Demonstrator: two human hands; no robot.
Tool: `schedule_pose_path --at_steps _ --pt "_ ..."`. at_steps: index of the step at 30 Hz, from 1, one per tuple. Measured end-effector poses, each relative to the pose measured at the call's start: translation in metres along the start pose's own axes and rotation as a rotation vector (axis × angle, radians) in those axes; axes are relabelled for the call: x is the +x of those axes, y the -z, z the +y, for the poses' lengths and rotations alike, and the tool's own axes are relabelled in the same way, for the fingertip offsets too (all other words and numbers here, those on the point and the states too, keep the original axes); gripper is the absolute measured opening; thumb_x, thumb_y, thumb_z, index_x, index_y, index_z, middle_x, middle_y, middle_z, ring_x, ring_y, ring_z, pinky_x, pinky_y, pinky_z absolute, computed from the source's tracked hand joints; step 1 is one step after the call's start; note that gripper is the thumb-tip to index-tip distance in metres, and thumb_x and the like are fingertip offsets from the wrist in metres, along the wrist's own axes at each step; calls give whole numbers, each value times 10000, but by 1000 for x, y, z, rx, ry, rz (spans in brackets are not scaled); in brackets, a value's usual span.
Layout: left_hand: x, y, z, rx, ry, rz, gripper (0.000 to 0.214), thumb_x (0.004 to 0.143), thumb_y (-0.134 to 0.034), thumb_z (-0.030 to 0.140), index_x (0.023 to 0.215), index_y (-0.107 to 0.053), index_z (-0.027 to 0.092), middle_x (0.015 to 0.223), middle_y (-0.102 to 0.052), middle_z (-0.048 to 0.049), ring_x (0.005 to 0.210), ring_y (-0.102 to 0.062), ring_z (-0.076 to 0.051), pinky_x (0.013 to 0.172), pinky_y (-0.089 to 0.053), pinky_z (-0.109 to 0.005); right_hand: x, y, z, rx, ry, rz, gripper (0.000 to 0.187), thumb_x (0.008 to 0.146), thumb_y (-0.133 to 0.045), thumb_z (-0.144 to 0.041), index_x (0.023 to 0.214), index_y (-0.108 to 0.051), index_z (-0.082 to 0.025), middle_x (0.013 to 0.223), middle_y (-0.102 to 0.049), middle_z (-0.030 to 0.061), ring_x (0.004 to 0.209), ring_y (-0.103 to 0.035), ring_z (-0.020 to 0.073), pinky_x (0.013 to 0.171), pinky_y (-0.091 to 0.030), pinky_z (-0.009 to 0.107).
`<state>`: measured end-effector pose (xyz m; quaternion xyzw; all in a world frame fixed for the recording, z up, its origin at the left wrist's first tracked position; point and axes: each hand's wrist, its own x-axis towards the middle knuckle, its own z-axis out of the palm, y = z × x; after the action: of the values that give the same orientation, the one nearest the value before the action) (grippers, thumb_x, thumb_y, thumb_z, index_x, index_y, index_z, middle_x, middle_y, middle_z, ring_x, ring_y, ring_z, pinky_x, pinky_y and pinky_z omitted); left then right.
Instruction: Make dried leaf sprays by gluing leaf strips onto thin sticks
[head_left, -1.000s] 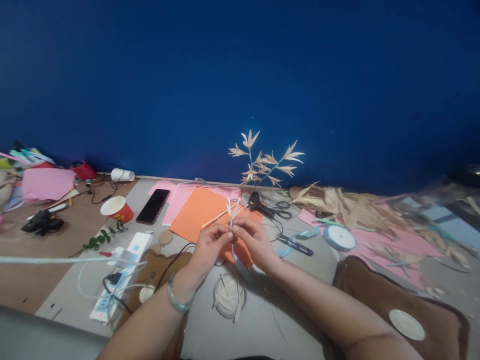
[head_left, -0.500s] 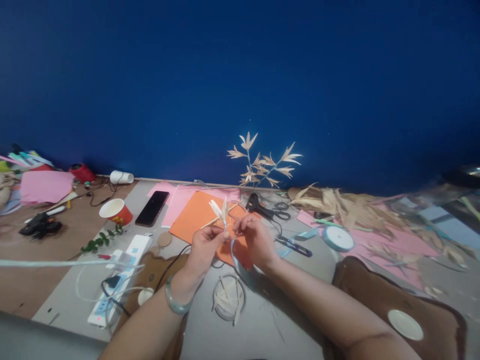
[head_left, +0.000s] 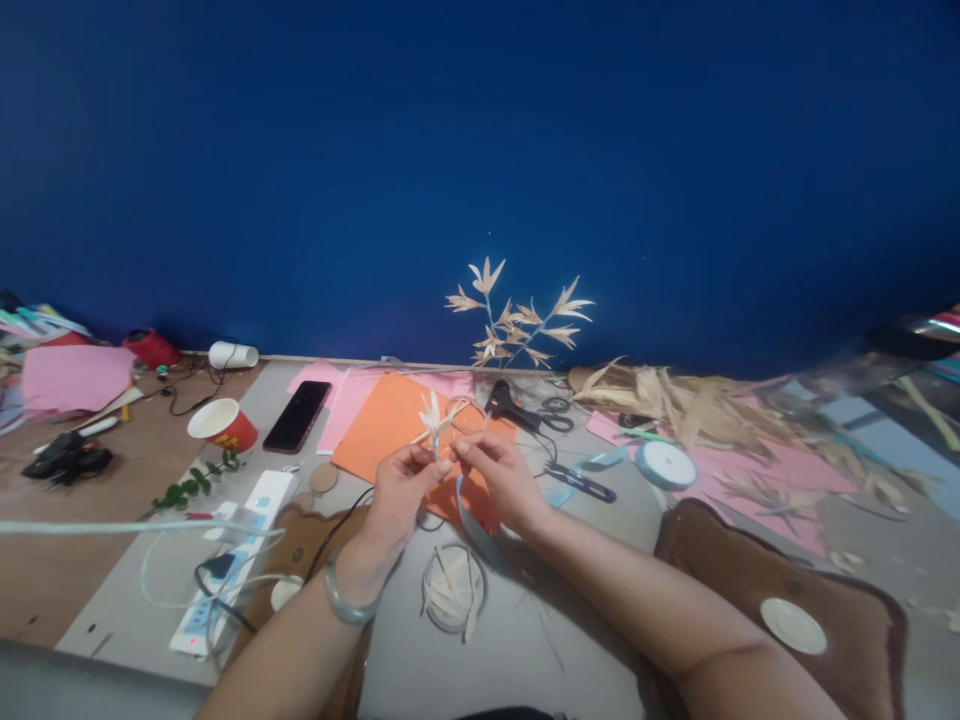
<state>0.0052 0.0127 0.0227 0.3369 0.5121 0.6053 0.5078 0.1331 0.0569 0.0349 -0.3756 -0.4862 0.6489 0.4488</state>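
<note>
My left hand (head_left: 401, 492) pinches a husk flower (head_left: 433, 420), petals already gathered; my right hand (head_left: 506, 483) pinches pale-blue tape (head_left: 466, 515), its tail unwound below both.

Smartphone (head_left: 298, 416): lies flat, screen up, dark. Red paper cup (head_left: 241, 430): upright, yellow marking, left of smartphone. White cup (head_left: 233, 354): on side, near blue wall (head_left: 450, 130). Power strip (head_left: 238, 556): plugs inserted, red indicator lit at near end. Green leafy sprig (head_left: 193, 485): near paper cup. Brown mat (head_left: 720, 550), right: bears white disc (head_left: 793, 626).
</note>
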Motion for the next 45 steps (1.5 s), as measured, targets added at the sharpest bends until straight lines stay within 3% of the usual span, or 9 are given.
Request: schedule_pose_path --at_steps 9,18,25,30,35,42,45 --pt "5 3 -6 -13 -12 98 223 638 -751 308 612 -593 153 599 -597 12 604 -541 -107 652 -432 -240 6 12 8 22 51 26 124 643 -746 -273 666 -657 -189 678 -660 2 639 -568 130 623 -444 268" --pt "5 2 -5 35 -11 71 187 657 -742 318 651 -680 142 640 -649 -27 629 -566 -129 682 -448 -263 6 12 5 149 94 -1 189 779 -554 -283 625 -597 -183 635 -632 15 573 -519 126 610 -436 277" --pt "4 1 -3 57 -64 -5 206 739 -691 336 769 -729 135 776 -704 -74 707 -583 -153 719 -457 -283 2 12 1 4 121 -57 114 781 -665 -285 739 -716 -192 724 -710 24 621 -565 120 653 -453 278" --pt "4 2 -5 77 -79 -37 235 777 -661 361 832 -740 146 828 -721 -84 770 -611 -171 765 -462 -294 2 12 0 50 116 -89 54 721 -721 -257 723 -712 -204 735 -725 23 720 -649 155 661 -477 287" --pt "2 2 -4 79 -100 -27 246 783 -647 382 809 -730 152 846 -721 -87 787 -613 -173 784 -466 -297 1 12 2 90 120 -69 65 702 -734 -234 708 -678 -199 708 -705 5 687 -638 143 661 -477 280" --pt "2 0 -1 104 -84 43 217 694 -714 358 675 -691 143 687 -675 -52 696 -585 -157 705 -459 -282 1 12 -3 200 143 -90 201 823 -535 -241 641 -594 -178 603 -623 1 574 -546 116 589 -424 251" --pt "4 1 -6 74 -63 60 206 627 -762 328 622 -658 150 626 -638 -26 650 -574 -149 662 -446 -274 -1 13 -6 113 129 -88 215 823 -542 -261 642 -619 -176 610 -636 13 571 -542 123 599 -434 264"
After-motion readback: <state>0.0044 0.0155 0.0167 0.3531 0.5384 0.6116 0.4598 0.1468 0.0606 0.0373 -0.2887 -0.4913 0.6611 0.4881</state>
